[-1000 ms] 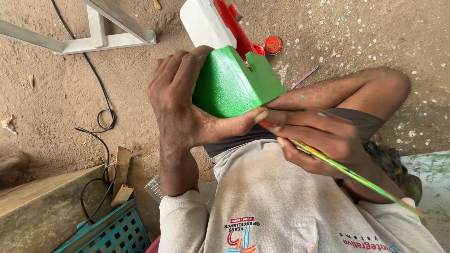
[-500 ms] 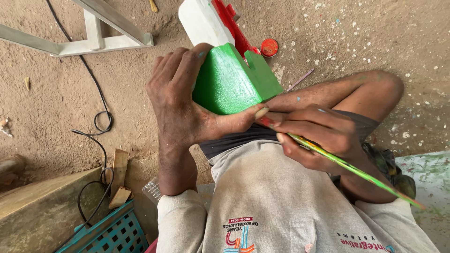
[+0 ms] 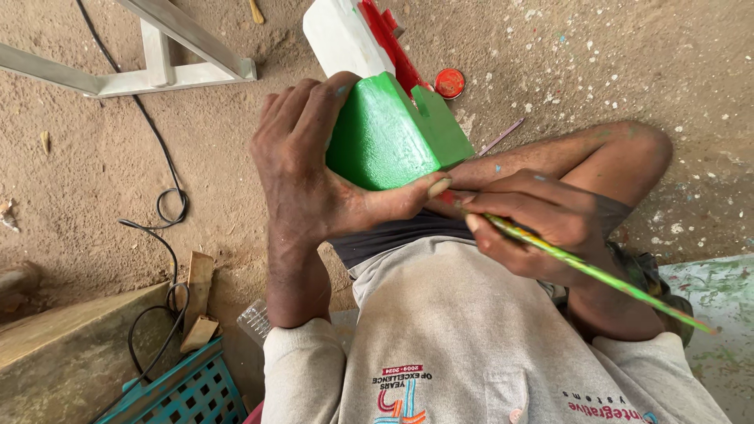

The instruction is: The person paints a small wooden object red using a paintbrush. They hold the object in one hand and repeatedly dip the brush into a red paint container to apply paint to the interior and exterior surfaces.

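My left hand [image 3: 314, 169] grips a green, white and red painted wooden object [image 3: 393, 126], with the fingers curled over its green end and the thumb along its lower edge. My right hand [image 3: 542, 216] holds a thin paintbrush [image 3: 597, 275] whose handle is smeared with green and yellow paint. The brush tip points at the lower edge of the green block, next to my left thumb, and is partly hidden there. My right forearm rests across my knee.
A small red paint lid [image 3: 449, 82] lies on the sandy floor beyond the object. A white wooden frame [image 3: 157, 63] stands at the upper left. A black cable [image 3: 161, 228] loops at left, near wood scraps [image 3: 196, 302] and a teal plastic crate [image 3: 184, 392].
The view has drifted slightly. My hands keep their grip, and the brush stays at the green block's lower edge with only small movement.
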